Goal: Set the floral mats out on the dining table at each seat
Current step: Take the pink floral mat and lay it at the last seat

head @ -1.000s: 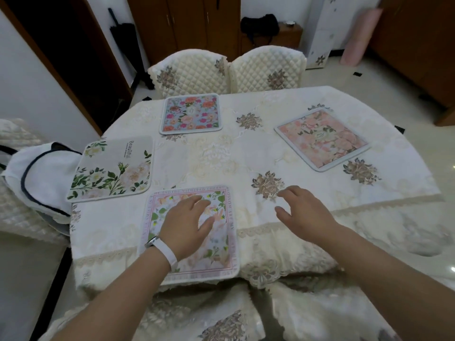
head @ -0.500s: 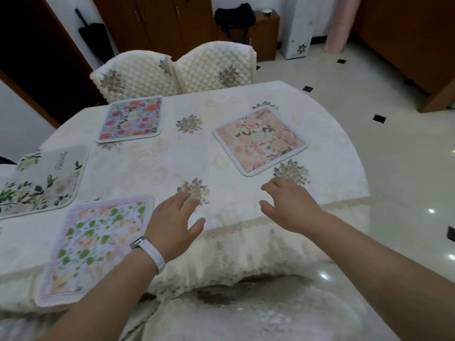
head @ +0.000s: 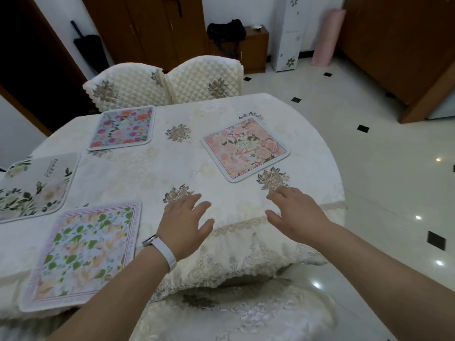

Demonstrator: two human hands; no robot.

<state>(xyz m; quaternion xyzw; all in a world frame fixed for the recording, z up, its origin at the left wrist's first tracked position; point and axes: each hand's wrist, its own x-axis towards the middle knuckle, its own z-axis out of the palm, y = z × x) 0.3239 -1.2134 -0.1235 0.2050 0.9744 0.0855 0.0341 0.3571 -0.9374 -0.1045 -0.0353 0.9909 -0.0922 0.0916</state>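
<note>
Several floral mats lie flat on the cream-clothed dining table (head: 138, 173). A pink-bordered mat with green leaves (head: 83, 252) is at the near left edge. A white mat with green sprigs (head: 34, 185) lies at the far left, a blue mat with red flowers (head: 123, 127) at the back, and a peach mat (head: 245, 148) sits at an angle on the right. My left hand (head: 183, 223), with a white wristband, hovers open over the near edge. My right hand (head: 296, 210) is open beside it, just short of the peach mat. Neither holds anything.
Two quilted cream chairs (head: 162, 84) stand behind the table. A covered chair (head: 236, 313) is right below me at the near edge. To the right is tiled floor (head: 384, 173). Wooden cabinets, a dark umbrella (head: 88, 49) and a pink roll (head: 326, 36) line the far wall.
My left hand has come off the pink-bordered mat and moved right. Both hands have shifted right along the near edge, and my view has turned right, toward the peach mat.
</note>
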